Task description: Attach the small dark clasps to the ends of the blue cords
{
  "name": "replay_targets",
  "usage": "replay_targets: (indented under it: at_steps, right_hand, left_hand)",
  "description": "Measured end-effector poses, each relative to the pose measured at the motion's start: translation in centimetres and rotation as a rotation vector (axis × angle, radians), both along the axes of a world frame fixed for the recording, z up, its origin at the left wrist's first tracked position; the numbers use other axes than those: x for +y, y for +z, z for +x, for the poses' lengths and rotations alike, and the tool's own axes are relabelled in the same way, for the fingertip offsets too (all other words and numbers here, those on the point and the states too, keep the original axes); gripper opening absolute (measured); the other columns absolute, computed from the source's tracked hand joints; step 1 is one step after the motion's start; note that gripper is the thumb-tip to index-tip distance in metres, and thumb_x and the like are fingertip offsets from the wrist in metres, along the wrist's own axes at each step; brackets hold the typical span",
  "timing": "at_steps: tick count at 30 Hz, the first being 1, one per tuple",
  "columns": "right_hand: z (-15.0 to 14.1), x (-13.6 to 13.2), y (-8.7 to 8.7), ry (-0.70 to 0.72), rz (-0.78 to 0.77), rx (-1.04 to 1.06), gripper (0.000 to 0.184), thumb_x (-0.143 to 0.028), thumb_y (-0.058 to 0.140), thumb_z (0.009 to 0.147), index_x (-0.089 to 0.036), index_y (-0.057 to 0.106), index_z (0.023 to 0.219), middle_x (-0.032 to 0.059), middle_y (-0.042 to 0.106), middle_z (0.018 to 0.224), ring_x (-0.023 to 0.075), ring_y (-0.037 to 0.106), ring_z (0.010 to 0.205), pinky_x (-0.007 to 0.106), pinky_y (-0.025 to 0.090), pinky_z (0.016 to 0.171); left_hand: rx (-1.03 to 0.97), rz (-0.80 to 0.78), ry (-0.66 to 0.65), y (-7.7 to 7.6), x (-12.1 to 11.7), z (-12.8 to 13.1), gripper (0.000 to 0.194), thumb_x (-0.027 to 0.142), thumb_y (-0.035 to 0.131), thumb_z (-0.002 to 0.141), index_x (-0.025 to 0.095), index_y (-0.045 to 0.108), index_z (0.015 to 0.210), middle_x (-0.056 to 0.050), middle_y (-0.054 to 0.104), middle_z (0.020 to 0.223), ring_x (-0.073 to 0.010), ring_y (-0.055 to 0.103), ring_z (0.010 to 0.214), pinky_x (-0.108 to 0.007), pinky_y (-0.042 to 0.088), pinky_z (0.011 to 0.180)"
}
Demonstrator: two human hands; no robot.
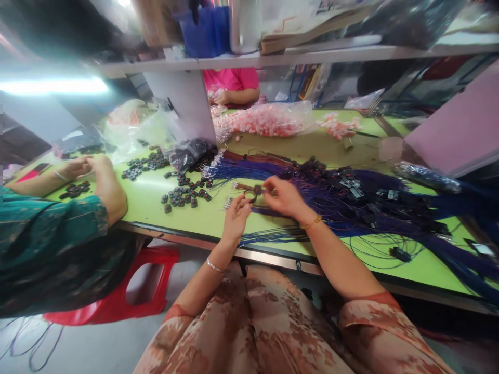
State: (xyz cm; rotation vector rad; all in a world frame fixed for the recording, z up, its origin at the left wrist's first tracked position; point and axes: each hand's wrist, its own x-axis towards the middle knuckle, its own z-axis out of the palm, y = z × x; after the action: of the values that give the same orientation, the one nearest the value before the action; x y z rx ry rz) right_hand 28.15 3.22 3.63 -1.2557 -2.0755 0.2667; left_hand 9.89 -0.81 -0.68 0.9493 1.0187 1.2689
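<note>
My left hand pinches a thin dark loop above the green table; I cannot tell whether it is wire or tape. Close beside it, my right hand has its fingers closed at a small dark block, blurred in view. Beneath and behind the hands lie bundles of blue and purple wires with silvery tips at their left end. To the left of my hands, small black plastic parts with red marks are strewn in a pile.
A co-worker's hands rest at the table's left, near more black parts. Black connectors pile up on the right. Behind stand a divider and a bag of pink-white pieces. A shelf crosses overhead; a red stool stands below.
</note>
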Motion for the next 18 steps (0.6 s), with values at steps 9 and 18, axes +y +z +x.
replay_targets:
  at_steps: [9, 18]
  right_hand:
    - [13.0, 3.5, -2.1, -0.888, 0.088, -0.081, 0.042, -0.028, 0.040, 0.085, -0.011, 0.056, 0.120, 0.0197, 0.057, 0.105, 0.0313, 0.054, 0.096, 0.045, 0.042, 0.080]
    - [11.2, 2.4, -1.9, -0.882, 0.045, -0.363, 0.055, -0.049, 0.039, 0.088, -0.007, 0.056, 0.119, 0.0252, 0.054, 0.113, 0.0381, 0.046, 0.108, 0.052, 0.035, 0.086]
  left_hand:
    - [1.018, 0.608, -0.387, -1.1, -4.3, -2.6, 0.026, 0.028, 0.065, 0.079, 0.024, 0.068, 0.104, -0.012, 0.063, 0.114, -0.0305, 0.051, 0.117, -0.051, 0.032, 0.104]
    - [1.510, 0.642, -0.243, -1.9, -1.0, -2.8, 0.037, 0.008, 0.044, 0.081, 0.021, 0.068, 0.105, -0.013, 0.062, 0.103, -0.0249, 0.053, 0.089, -0.039, 0.040, 0.076]
